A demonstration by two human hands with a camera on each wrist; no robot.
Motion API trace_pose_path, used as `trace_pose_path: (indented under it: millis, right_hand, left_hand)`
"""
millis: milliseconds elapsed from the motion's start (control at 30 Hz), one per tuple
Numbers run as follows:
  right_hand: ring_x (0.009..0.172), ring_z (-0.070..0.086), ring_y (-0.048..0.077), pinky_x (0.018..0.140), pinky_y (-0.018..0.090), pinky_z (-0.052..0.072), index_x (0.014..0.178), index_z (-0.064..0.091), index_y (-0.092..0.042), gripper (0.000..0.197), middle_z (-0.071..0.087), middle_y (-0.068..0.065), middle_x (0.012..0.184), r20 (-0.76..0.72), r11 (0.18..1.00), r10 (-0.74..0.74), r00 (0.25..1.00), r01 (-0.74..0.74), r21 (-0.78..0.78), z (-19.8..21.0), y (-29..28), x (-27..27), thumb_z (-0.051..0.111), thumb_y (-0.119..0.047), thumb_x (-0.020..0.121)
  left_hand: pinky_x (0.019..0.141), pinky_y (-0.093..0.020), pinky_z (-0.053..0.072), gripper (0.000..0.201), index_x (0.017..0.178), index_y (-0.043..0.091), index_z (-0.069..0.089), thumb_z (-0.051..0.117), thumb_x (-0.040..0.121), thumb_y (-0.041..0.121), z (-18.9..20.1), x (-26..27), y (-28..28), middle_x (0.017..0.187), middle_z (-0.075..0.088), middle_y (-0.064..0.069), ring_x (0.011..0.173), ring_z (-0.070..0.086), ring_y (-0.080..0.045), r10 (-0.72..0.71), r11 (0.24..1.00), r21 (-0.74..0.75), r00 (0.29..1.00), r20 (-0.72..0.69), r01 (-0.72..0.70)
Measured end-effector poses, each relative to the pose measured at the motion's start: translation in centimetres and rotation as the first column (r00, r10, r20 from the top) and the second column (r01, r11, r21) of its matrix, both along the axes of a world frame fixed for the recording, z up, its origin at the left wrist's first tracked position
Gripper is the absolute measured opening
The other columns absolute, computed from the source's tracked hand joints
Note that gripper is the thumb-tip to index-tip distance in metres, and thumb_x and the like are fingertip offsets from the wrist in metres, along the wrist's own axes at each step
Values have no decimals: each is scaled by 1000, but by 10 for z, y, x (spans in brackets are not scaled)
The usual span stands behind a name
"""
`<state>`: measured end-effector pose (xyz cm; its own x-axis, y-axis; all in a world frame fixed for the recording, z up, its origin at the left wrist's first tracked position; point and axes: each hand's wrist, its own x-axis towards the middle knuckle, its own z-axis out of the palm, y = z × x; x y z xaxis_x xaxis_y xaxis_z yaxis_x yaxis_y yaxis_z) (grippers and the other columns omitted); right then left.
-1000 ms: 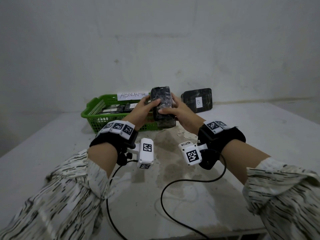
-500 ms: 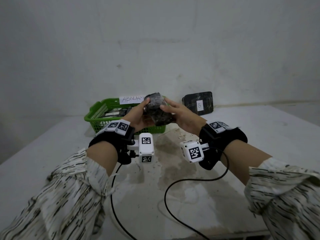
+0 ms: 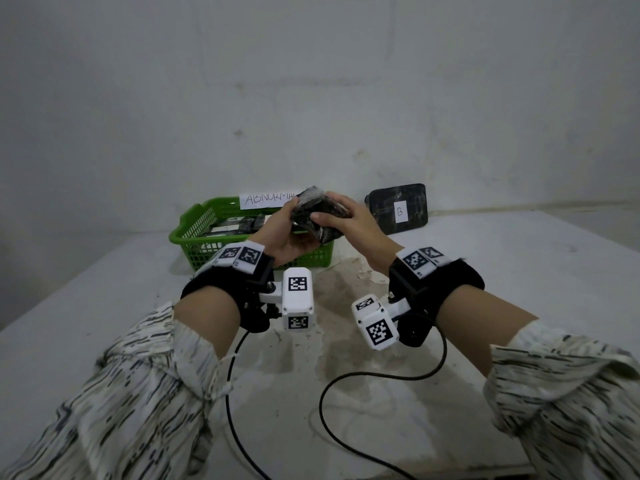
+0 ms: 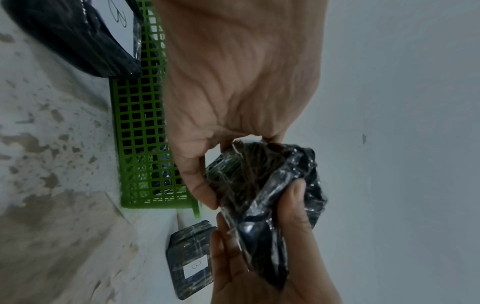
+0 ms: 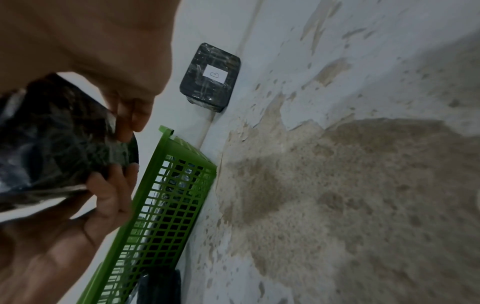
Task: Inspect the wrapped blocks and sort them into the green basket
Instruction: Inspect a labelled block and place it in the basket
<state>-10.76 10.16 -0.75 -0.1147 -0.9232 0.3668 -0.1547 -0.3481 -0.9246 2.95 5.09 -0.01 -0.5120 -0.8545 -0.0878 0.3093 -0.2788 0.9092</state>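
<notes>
Both hands hold a black wrapped block (image 3: 313, 211) in the air, just in front of the green basket (image 3: 194, 233). My left hand (image 3: 284, 233) cups it from below and the left, with the thumb on top. My right hand (image 3: 346, 220) grips its right end. The left wrist view shows the crinkled wrap of the block (image 4: 265, 185) pinched between the fingers (image 4: 197, 181) and the other hand's thumb (image 4: 296, 197). In the right wrist view the block (image 5: 59, 133) fills the left side. Several wrapped blocks lie inside the basket.
A paper label (image 3: 268, 199) reading ABNORMAL stands at the basket's back rim. A black block marked B (image 3: 398, 209) leans against the wall to the right. Another dark wrapped block (image 4: 72, 37) lies at the basket's near wall. Cables (image 3: 346, 382) trail over the stained table (image 3: 519, 271).
The block stood upright between my hands a second ago. It has been turned and now lies tilted, lower in the hands, and my right thumb has moved onto its front face.
</notes>
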Motion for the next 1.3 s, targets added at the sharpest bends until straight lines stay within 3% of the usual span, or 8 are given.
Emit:
trace_pose_path:
  millis: [233, 367, 500, 667, 800, 900, 1067, 1300]
  right_hand:
    - [119, 55, 16, 103, 29, 44, 139, 49, -14, 60, 56, 5, 135, -21, 986, 138, 990, -135, 100, 5, -2, -6, 69, -13, 82]
    - [116, 51, 14, 82, 10, 45, 143, 42, -13, 60, 50, 6, 139, -50, 991, 109, 993, -104, 87, 6, 4, -8, 61, -4, 88]
    - [135, 22, 25, 111, 40, 22, 141, 39, -37, 66, 27, 5, 145, -373, 996, -76, 925, 54, -69, 0, 8, -8, 71, -31, 83]
    - [131, 34, 27, 110, 39, 33, 143, 27, -41, 93, 27, 10, 141, -508, 955, -77, 858, -83, -285, -8, 8, -10, 83, -28, 69]
    - [110, 55, 21, 87, 31, 55, 134, 41, -29, 68, 49, 9, 131, -118, 955, -73, 990, 36, -293, -2, 5, -20, 76, -15, 77]
    - [97, 62, 15, 77, 29, 54, 123, 50, -18, 40, 61, 4, 114, 269, 985, -114, 956, 145, -98, 7, 4, -32, 66, -27, 88]
    - [105, 64, 26, 92, 44, 53, 109, 64, -16, 40, 68, 10, 115, 439, 966, -80, 895, -39, 256, 9, -13, -43, 56, -50, 90]
    - [95, 56, 23, 69, 27, 51, 119, 58, -14, 53, 59, 11, 108, 620, 887, -35, 784, -262, 381, 8, -22, -35, 46, -56, 89]
  left_hand:
    - [71, -34, 60, 52, 133, 8, 50, 38, 98, 44, 0, 6, -11, 130, 54, -14, 104, 59, -28, 39, 999, 28, 999, 2, -39]
    - [71, -34, 60, 55, 137, 9, 47, 38, 97, 47, 2, 10, -12, 134, 51, -14, 102, 59, -25, 36, 996, 79, 999, -13, -34]
    - [57, -29, 59, 43, 114, 7, 60, 47, 95, 43, 5, 10, -8, 111, 62, -13, 83, 65, -23, -46, 989, 144, 999, 5, 45]
    - [62, -36, 61, 61, 111, 13, 64, 30, 95, 60, 6, 10, -13, 107, 68, -11, 88, 69, -27, -121, 986, 124, 991, 55, 113]
    - [51, -24, 54, 48, 96, 25, 58, 28, 92, 63, 11, 12, -3, 89, 52, -8, 69, 53, -18, -41, 999, 33, 968, 248, 34]
    - [70, -32, 51, 30, 101, 27, 61, 47, 91, 52, 12, 17, -1, 98, 47, -7, 80, 51, -20, -58, 996, -39, 922, 384, 79]
    - [74, -29, 58, 5, 92, 19, 54, 50, 95, 17, 13, 5, 10, 102, 59, -4, 90, 60, -20, -162, 962, -181, 963, 216, 203]
    - [85, -36, 51, 22, 114, 14, 57, 55, 93, 17, 19, -12, 15, 113, 57, -8, 107, 53, -23, -52, 931, -346, 983, 178, 112]
